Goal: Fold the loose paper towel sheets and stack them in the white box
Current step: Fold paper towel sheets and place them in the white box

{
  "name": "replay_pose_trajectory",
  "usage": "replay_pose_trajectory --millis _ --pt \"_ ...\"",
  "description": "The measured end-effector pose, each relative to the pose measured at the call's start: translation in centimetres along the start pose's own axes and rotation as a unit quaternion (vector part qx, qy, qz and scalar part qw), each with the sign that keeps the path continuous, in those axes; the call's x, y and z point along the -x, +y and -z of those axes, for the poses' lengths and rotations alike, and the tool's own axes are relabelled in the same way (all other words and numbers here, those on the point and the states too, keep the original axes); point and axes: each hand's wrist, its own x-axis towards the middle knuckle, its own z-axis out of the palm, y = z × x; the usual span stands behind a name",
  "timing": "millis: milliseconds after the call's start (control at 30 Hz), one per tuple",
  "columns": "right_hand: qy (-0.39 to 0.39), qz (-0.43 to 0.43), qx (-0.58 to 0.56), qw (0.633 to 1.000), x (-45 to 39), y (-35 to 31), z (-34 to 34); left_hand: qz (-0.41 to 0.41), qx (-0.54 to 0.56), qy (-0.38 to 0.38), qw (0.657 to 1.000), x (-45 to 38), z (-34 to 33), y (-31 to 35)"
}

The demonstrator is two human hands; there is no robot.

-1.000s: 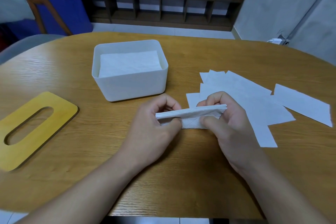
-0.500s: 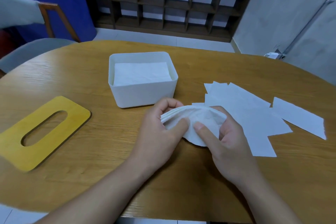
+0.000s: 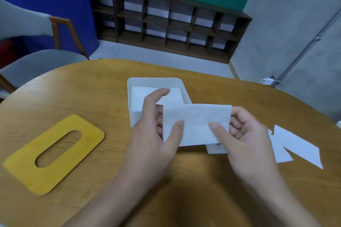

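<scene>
Layout on the counter (image 3: 92, 86), seen from the person's side. The box (image 3: 156, 80) stands near the middle, with a stack of folded sheets (image 3: 140, 96) inside it. The slotted lid (image 3: 55, 153) lies flat to the left of the box, apart from it. Loose sheets (image 3: 299, 145) lie to the right, overlapping one another. In front of the box, a folded sheet (image 3: 197, 123) is held above the counter between the left hand (image 3: 153, 145) and the right hand (image 3: 247, 140), covering the box's near right corner. Behind the counter stand a chair (image 3: 36, 64) on the left and a shelf unit (image 3: 175, 26) against the far wall.
</scene>
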Motion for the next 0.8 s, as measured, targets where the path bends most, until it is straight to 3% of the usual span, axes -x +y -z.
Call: replay_pose_trajectory --millis 133,333,567,700,800 --pt "-0.009 0.0 0.042 0.999 -3.2 -1.5 -2.2 -0.02 -0.055 0.085 0.995 -2.3 2.7 -0.2" --pt "0.002 0.077 0.192 0.978 -7.8 -1.8 -6.1 -0.069 -0.148 0.129 0.978 -5.2 5.3 -2.2" --pt "-0.038 0.131 0.364 0.921 -9.6 0.2 -7.7 -0.037 -0.258 0.091 0.961 -6.5 5.3 -4.8" --pt "-0.056 0.165 0.463 0.869 -9.8 0.8 -7.2 -0.045 -0.324 0.089 0.941 -6.1 5.1 -4.8" --pt "-0.053 0.164 0.49 0.854 -10.3 0.3 -6.7 -0.05 -0.34 0.087 0.935 -6.3 5.2 -5.2"
